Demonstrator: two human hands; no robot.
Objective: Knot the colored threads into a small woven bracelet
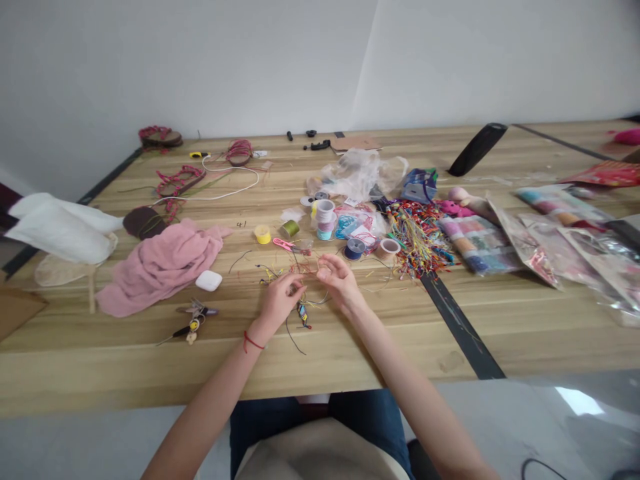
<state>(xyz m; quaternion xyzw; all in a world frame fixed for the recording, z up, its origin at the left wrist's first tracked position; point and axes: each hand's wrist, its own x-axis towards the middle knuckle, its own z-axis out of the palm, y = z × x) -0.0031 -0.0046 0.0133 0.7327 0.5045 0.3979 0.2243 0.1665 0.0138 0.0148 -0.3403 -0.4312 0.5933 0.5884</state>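
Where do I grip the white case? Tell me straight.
Pinch the white case across its short sides, coming from above and the right with your left hand. It lies flat with rounded edges, and the pink cloth crowds its left end.

Left hand (279, 301) and right hand (340, 279) close together, fingers (320, 272) curled inward, both forearms (210, 400) angled toward the middle.

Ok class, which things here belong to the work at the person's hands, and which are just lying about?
At the hands: left hand, right hand, thin coloured threads, small braided piece.
Lying about: pink cloth, white earbud case, white cable.
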